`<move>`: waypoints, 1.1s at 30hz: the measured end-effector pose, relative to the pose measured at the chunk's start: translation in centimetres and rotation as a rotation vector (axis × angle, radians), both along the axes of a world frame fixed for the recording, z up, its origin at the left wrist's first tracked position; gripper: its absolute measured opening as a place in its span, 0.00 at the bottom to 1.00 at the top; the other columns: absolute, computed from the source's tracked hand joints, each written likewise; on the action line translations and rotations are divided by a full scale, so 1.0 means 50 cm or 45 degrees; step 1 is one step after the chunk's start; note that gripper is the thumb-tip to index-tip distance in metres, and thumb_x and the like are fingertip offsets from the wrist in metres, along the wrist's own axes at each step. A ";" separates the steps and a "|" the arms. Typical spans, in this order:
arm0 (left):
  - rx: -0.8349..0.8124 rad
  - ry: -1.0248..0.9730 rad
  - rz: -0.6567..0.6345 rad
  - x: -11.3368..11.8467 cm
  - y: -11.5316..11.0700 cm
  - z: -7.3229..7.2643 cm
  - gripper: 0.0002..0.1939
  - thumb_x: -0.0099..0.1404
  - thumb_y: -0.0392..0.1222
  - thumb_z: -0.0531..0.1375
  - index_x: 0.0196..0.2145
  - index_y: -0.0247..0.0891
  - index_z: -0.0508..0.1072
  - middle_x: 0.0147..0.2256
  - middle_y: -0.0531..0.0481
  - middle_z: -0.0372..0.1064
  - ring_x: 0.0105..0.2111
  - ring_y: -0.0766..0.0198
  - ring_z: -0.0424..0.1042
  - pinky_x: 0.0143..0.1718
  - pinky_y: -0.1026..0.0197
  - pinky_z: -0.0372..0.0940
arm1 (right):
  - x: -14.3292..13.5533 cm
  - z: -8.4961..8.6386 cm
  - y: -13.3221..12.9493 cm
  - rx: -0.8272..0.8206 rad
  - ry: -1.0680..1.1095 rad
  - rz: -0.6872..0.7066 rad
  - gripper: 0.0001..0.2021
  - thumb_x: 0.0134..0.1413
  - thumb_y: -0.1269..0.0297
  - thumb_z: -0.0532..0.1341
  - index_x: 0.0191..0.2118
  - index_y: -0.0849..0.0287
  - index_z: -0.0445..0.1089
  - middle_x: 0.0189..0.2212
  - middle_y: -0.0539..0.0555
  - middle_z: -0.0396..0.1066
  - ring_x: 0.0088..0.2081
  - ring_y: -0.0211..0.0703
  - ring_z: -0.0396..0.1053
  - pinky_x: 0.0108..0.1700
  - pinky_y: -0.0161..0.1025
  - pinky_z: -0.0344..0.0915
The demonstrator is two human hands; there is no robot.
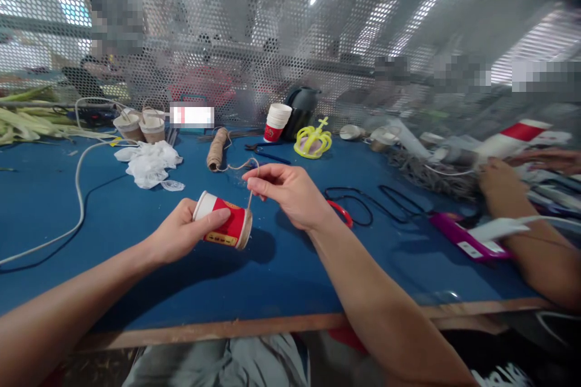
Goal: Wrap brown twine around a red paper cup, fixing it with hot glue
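My left hand (184, 227) is wrapped round a red and white paper cup (224, 224), tilted on its side above the blue table. Twine covers the cup's right end, and a strand of twine (250, 196) rises from there. My right hand (288, 190) pinches that strand between thumb and fingers, just above and right of the cup. Behind the hands, the strand runs on to a roll of brown twine (218, 150) lying on the table.
Two twine-wrapped cups (140, 125), crumpled white plastic (152, 163), stacked paper cups (276, 121), a yellow crown (313, 140) and pliers (267, 151) stand or lie behind. At right are a black cable (363, 196), a purple box (463, 239) and a co-worker's arm (517, 211).
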State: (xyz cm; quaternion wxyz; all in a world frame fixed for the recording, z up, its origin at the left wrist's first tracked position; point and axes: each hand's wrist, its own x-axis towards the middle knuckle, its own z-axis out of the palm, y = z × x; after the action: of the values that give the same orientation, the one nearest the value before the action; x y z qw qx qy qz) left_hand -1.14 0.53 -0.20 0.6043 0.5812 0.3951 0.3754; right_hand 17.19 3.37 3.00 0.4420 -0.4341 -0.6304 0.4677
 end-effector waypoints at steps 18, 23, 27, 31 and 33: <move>0.351 0.198 0.014 -0.011 -0.012 -0.008 0.19 0.56 0.49 0.55 0.15 0.34 0.64 0.16 0.55 0.52 0.18 0.72 0.49 0.17 0.67 0.50 | -0.008 -0.014 -0.005 -0.109 -0.027 0.046 0.05 0.38 0.67 0.64 0.27 0.61 0.73 0.23 0.48 0.70 0.25 0.31 0.64 0.32 0.33 0.60; 0.534 0.224 0.001 -0.015 -0.011 -0.016 0.19 0.59 0.46 0.54 0.14 0.35 0.60 0.15 0.57 0.49 0.17 0.73 0.47 0.16 0.68 0.47 | -0.011 -0.014 -0.009 -0.165 -0.011 0.059 0.05 0.38 0.68 0.64 0.27 0.61 0.73 0.22 0.47 0.70 0.25 0.31 0.64 0.32 0.32 0.60; 0.660 0.236 0.010 -0.019 -0.013 -0.017 0.20 0.60 0.44 0.53 0.14 0.36 0.58 0.14 0.57 0.49 0.16 0.73 0.48 0.16 0.68 0.47 | -0.013 -0.015 -0.011 -0.204 0.010 0.064 0.04 0.38 0.68 0.64 0.27 0.61 0.73 0.21 0.47 0.70 0.25 0.31 0.64 0.31 0.32 0.59; 0.702 0.234 0.024 -0.018 -0.016 -0.013 0.19 0.60 0.43 0.53 0.14 0.36 0.59 0.14 0.57 0.51 0.16 0.73 0.49 0.16 0.68 0.49 | -0.015 -0.020 -0.011 -0.240 0.024 0.067 0.05 0.39 0.68 0.64 0.27 0.61 0.73 0.22 0.47 0.70 0.25 0.31 0.63 0.31 0.32 0.59; 0.697 0.222 0.028 -0.017 -0.017 -0.011 0.18 0.60 0.43 0.53 0.15 0.36 0.60 0.14 0.57 0.52 0.16 0.73 0.50 0.16 0.68 0.49 | -0.016 -0.024 -0.009 -0.261 0.037 0.077 0.05 0.39 0.68 0.64 0.28 0.61 0.73 0.22 0.48 0.70 0.25 0.31 0.63 0.32 0.32 0.59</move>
State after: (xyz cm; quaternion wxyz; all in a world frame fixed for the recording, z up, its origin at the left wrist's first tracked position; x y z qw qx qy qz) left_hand -1.96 -0.32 -0.74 0.3844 0.7485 0.3357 0.4235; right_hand 16.39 2.91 1.79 0.3900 -0.4509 -0.5858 0.5491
